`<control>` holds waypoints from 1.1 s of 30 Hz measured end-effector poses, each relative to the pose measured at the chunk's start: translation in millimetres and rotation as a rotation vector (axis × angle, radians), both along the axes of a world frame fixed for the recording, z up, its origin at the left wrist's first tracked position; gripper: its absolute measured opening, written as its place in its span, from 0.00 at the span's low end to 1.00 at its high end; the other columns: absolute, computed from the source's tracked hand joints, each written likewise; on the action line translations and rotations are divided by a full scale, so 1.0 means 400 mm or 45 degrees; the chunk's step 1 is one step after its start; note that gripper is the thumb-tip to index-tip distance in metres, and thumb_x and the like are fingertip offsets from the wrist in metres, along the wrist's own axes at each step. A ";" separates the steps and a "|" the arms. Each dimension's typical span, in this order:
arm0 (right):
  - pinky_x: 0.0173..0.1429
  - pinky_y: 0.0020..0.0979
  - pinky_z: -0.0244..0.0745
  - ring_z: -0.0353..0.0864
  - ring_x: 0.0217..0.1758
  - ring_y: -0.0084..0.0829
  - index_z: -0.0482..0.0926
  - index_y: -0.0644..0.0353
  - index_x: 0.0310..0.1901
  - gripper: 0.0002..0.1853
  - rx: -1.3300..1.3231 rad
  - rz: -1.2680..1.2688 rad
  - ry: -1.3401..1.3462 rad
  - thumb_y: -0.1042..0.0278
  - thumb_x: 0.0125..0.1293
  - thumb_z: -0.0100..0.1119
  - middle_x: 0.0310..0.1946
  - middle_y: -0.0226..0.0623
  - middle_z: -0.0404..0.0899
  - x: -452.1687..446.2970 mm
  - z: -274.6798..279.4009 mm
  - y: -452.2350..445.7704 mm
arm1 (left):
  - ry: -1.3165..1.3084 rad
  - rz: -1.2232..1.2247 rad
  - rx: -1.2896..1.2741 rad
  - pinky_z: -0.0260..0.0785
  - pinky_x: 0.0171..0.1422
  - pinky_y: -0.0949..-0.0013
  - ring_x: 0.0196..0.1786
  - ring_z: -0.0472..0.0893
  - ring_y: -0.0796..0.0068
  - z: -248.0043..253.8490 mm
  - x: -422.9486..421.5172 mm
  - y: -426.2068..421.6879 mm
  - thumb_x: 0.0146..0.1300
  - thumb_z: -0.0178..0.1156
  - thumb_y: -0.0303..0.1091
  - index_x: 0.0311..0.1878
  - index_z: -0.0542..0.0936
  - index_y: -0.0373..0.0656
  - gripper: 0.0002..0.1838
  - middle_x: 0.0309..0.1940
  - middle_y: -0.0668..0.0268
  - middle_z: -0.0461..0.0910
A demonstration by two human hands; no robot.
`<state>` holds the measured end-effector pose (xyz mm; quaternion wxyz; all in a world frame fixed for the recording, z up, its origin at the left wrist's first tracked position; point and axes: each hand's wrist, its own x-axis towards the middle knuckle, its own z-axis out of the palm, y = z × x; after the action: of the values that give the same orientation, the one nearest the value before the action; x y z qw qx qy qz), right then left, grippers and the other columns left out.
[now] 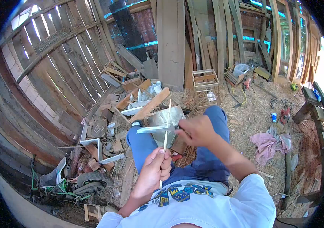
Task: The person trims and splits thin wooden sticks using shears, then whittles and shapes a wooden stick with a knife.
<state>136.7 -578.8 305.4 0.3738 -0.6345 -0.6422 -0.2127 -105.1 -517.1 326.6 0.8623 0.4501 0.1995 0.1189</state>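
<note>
My left hand (155, 168) is wrapped round a thin pale wooden stick (165, 140), which stands nearly upright above my lap. In my right hand (199, 131) is the dark handle of a knife. Its bright, slightly blurred blade (150, 130) lies across the upper half of the stick, pointing left. Blade and stick seem to touch, though the exact contact is hard to make out. Behind them, between my knees, is a flat greyish board (173, 114). The lower end of the stick shows just under my left fist.
Scrap wood (103, 131) is heaped on the left, near a small wheel (93, 180). A little wooden frame (206, 84) stands ahead. To the right are a pink cloth (266, 146), a blue can (273, 117) and a red power tool (284, 115). Planks (171, 45) lean against the back wall.
</note>
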 end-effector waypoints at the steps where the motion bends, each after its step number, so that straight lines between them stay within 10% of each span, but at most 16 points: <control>1: 0.24 0.43 0.68 0.77 0.19 0.45 0.74 0.52 0.28 0.16 0.023 -0.007 0.027 0.54 0.66 0.67 0.16 0.38 0.72 0.007 -0.003 0.003 | 0.010 0.002 0.016 0.39 0.19 0.77 0.18 0.50 0.89 0.000 -0.002 -0.004 0.86 0.42 0.46 0.42 0.68 0.49 0.14 0.22 0.80 0.54; 17: 0.25 0.45 0.69 0.79 0.22 0.52 0.75 0.56 0.31 0.14 0.059 -0.164 0.215 0.58 0.71 0.63 0.17 0.46 0.74 0.019 -0.016 0.003 | 0.044 -0.020 0.012 0.39 0.19 0.77 0.18 0.50 0.89 -0.003 0.000 -0.005 0.86 0.41 0.45 0.41 0.68 0.50 0.15 0.22 0.80 0.54; 23: 0.29 0.48 0.72 0.81 0.26 0.55 0.75 0.61 0.35 0.17 0.081 -0.263 0.810 0.55 0.75 0.58 0.20 0.48 0.76 0.018 -0.024 -0.012 | -0.166 -0.114 -0.197 0.43 0.19 0.78 0.18 0.52 0.88 0.005 -0.010 0.011 0.85 0.43 0.44 0.40 0.68 0.49 0.14 0.22 0.79 0.56; 33: 0.24 0.46 0.71 0.80 0.20 0.48 0.75 0.54 0.29 0.17 -0.011 -0.042 0.271 0.52 0.70 0.64 0.16 0.40 0.75 -0.058 0.023 -0.044 | -0.076 0.004 0.044 0.45 0.21 0.78 0.20 0.54 0.88 0.024 0.000 -0.008 0.85 0.44 0.43 0.41 0.69 0.46 0.15 0.22 0.78 0.56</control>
<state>113.5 -596.4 314.6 0.4337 -0.6657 -0.5891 -0.1474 -105.1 -520.3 336.1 0.8598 0.4607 0.1724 0.1369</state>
